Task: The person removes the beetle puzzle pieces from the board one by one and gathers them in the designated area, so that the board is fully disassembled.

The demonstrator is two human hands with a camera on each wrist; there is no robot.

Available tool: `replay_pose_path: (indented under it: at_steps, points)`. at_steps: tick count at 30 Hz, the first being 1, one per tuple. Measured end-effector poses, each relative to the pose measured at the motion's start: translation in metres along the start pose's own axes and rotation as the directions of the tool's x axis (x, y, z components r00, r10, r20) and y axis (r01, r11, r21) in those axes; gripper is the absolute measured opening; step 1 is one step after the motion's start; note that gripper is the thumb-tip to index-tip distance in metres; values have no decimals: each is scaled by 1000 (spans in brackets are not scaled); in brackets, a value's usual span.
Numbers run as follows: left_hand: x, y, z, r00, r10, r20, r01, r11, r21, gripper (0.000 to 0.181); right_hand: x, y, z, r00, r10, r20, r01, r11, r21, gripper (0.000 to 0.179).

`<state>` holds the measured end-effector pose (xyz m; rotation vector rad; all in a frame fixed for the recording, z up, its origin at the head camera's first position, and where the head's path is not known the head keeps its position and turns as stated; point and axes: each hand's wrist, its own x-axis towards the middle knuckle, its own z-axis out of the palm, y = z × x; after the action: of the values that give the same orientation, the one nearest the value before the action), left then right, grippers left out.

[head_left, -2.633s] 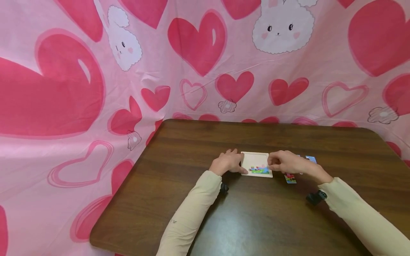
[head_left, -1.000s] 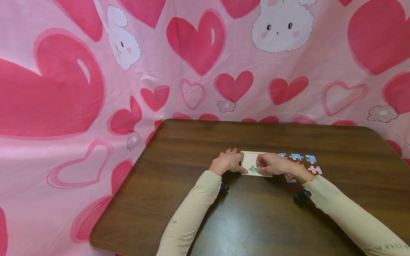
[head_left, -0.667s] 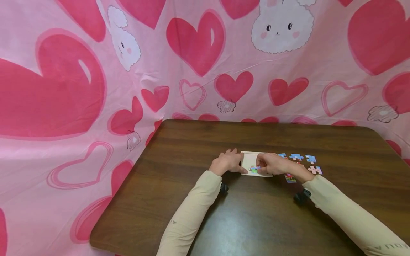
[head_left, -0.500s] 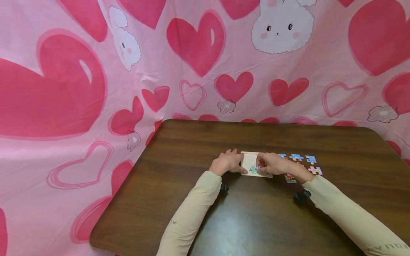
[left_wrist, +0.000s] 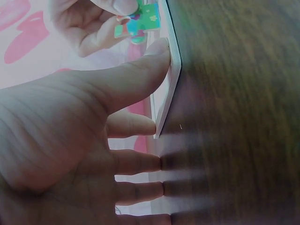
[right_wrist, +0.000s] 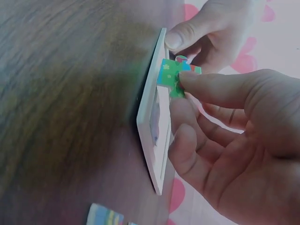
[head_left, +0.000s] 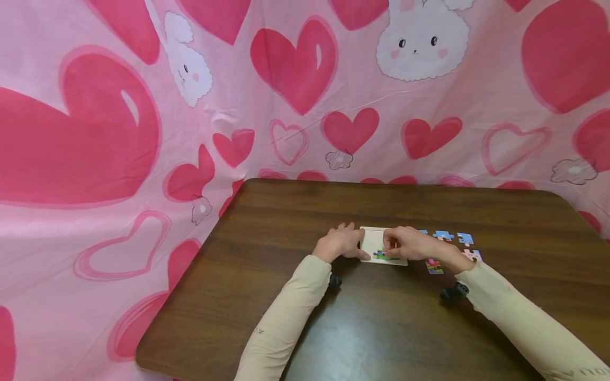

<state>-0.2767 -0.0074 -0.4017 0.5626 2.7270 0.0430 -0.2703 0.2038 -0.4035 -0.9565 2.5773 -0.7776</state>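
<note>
A shallow pale puzzle tray [head_left: 372, 239] lies on the table between the two hands. My left hand [head_left: 339, 243] steadies its left side: the thumb presses on the near corner of the rim, the index fingertip meets the edge, and the other fingers stretch onto the tabletop. Over the tray, my right hand [head_left: 413, 244] pinches a green jigsaw piece [right_wrist: 168, 77] between thumb and fingers. In both wrist views that piece stands tilted at the tray's near side, close to my left thumb. The right hand hides part of the tray in the head view.
Several loose jigsaw pieces lie right of the tray, among them a blue one [head_left: 443, 236], a pink one [head_left: 472, 255] and a red and green one [head_left: 434, 266]. Behind the brown wooden table [head_left: 286, 211] hangs a pink heart-patterned cloth [head_left: 286, 132].
My right hand has shifted left from the tray's right edge to over its middle, then stayed nearly in place. My left hand has kept its spot on the tray.
</note>
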Motion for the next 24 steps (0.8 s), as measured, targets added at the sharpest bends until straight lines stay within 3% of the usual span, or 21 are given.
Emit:
replay_pose_path:
  at_steps: [8, 24]
  points:
    - [1, 2, -1, 1000, -6, 9, 6, 1000, -1, 77, -16, 7, -10, 998, 50, 26, -52, 993, 102, 18]
    - [2, 0, 1, 1000, -1, 21, 1, 1000, -8, 81, -52, 23, -30, 994, 106, 26, -109, 981, 158, 20]
